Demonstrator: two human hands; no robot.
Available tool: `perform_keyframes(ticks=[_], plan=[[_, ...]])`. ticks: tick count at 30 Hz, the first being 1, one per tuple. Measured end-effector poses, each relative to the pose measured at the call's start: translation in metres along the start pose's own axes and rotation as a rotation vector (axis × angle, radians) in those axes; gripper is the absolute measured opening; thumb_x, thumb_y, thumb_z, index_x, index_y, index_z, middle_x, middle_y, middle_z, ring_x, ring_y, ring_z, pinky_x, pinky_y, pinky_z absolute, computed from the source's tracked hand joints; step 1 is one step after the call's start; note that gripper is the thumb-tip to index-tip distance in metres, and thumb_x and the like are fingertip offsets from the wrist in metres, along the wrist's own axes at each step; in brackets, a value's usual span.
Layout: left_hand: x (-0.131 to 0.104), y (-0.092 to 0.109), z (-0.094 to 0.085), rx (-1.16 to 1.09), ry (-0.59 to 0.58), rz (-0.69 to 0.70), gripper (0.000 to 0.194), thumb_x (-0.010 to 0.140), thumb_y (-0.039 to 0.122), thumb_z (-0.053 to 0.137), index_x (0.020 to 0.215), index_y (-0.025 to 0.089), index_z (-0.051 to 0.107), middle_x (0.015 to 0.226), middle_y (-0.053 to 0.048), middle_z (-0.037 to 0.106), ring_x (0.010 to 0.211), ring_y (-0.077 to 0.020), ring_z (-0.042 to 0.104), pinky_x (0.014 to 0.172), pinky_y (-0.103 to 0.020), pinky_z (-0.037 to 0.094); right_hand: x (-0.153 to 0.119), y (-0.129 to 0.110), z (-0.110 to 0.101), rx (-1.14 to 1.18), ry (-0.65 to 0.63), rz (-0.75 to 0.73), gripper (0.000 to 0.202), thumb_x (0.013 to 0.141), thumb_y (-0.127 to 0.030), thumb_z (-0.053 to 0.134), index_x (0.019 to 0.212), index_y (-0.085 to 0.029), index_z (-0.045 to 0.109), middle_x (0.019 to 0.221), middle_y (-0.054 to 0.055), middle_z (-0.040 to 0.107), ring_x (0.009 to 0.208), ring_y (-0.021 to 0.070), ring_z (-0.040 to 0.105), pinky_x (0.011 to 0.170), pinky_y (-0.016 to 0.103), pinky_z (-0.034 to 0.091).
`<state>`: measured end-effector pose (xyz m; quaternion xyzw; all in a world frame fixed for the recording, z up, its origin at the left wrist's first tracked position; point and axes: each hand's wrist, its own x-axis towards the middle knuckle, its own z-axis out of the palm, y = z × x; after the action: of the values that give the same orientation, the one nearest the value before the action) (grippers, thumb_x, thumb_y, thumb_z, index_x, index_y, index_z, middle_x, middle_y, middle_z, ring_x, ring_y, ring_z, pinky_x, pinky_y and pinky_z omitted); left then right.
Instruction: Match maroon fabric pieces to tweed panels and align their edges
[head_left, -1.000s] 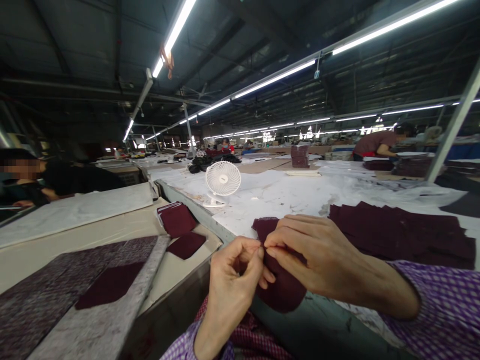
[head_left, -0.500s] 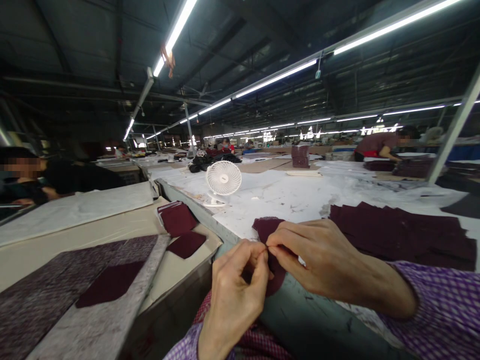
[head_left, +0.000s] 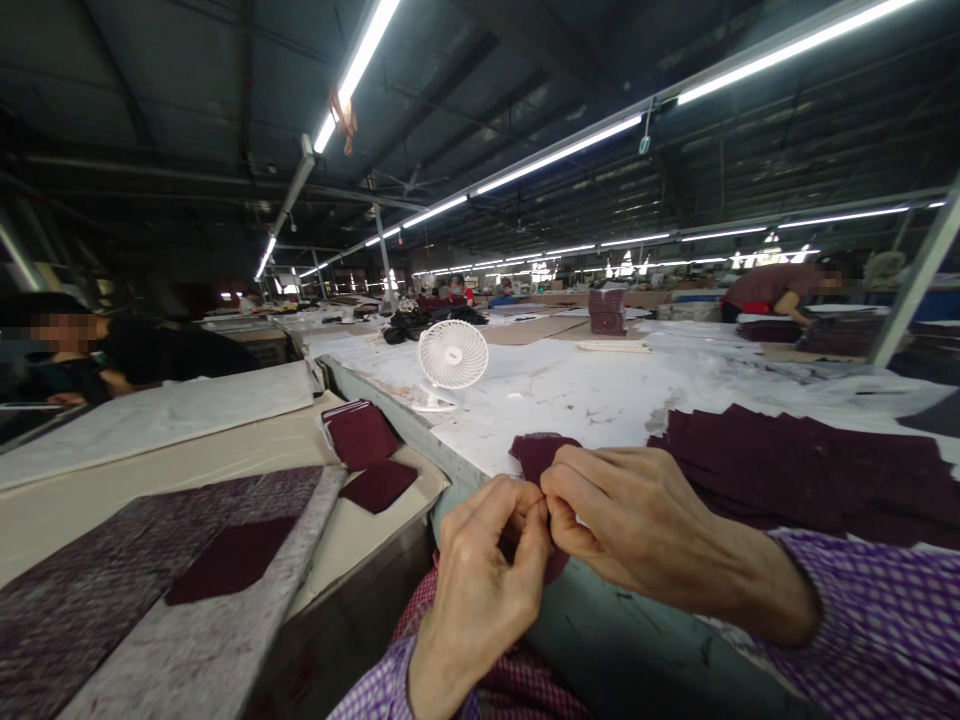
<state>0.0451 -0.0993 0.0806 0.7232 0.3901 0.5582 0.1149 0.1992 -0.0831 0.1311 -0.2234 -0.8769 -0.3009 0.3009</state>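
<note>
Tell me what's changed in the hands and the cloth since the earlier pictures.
The right hand has curled its fingers tighter against the left hand's fingertips. The lower part of the maroon cloth, broad in view at first, is now mostly hidden behind the hands. No visible release. The fan and spread maroon pieces stayed put.

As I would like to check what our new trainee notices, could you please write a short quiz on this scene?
1. Which item stands on the white-covered table?
a) a blue glass bottle
b) a round white plastic fan
c) a red metal lamp

2. True or false: the fingers of the left hand and right hand are close together, by a dark maroon fabric piece.

3. Fill in: the overlapping dark maroon fabric sheets lie to the ____ of both hands.

Key: 1 b; 2 true; 3 right
</note>
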Motion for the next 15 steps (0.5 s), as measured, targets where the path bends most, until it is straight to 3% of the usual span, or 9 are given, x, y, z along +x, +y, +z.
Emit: perform_keyframes(ticks=[5, 9, 12, 15], plan=[[0.002, -0.003, 0.002, -0.045, 0.007, -0.041, 0.018, 0.083, 0.017, 0.049, 0.066, 0.016, 0.055, 0.057, 0.001, 0.057, 0.05, -0.0083, 0.052, 0.049, -0.017, 0.042, 0.001, 0.007, 0.003, -0.009, 0.011, 0.033, 0.023, 0.085, -0.012, 0.038, 0.066, -0.016, 0.051, 0.06, -0.002, 0.049, 0.048, 0.0083, 0.038, 0.048, 0.025, 0.026], [0.005, -0.004, 0.0, -0.232, -0.052, -0.187, 0.018, 0.085, 0.023, 0.05, 0.069, 0.016, 0.054, 0.052, 0.001, 0.059, 0.045, -0.0089, 0.054, 0.047, -0.018, 0.044, 0.002, 0.014, 0.005, 0.005, 0.004, 0.055, 0.022, 0.083, -0.013, 0.04, 0.067, -0.015, 0.053, 0.06, -0.001, 0.052, 0.047, 0.0073, 0.038, 0.046, 0.024, 0.025], [0.006, -0.001, -0.003, -0.441, -0.147, -0.296, 0.018, 0.085, 0.031, 0.052, 0.076, 0.016, 0.054, 0.052, 0.0, 0.06, 0.045, -0.0104, 0.057, 0.046, -0.019, 0.047, 0.006, 0.018, 0.001, 0.212, -0.049, 0.124, 0.017, 0.079, -0.011, 0.044, 0.067, -0.015, 0.055, 0.059, -0.002, 0.054, 0.046, 0.0058, 0.04, 0.045, 0.021, 0.027], [0.008, 0.003, -0.004, -0.525, -0.186, -0.345, 0.02, 0.081, 0.034, 0.058, 0.077, 0.014, 0.056, 0.052, -0.001, 0.061, 0.045, -0.0104, 0.057, 0.045, -0.019, 0.046, 0.012, 0.022, -0.007, 0.554, -0.198, 0.319, 0.013, 0.078, -0.012, 0.05, 0.07, -0.015, 0.059, 0.054, -0.004, 0.056, 0.044, 0.0048, 0.044, 0.043, 0.016, 0.03]])
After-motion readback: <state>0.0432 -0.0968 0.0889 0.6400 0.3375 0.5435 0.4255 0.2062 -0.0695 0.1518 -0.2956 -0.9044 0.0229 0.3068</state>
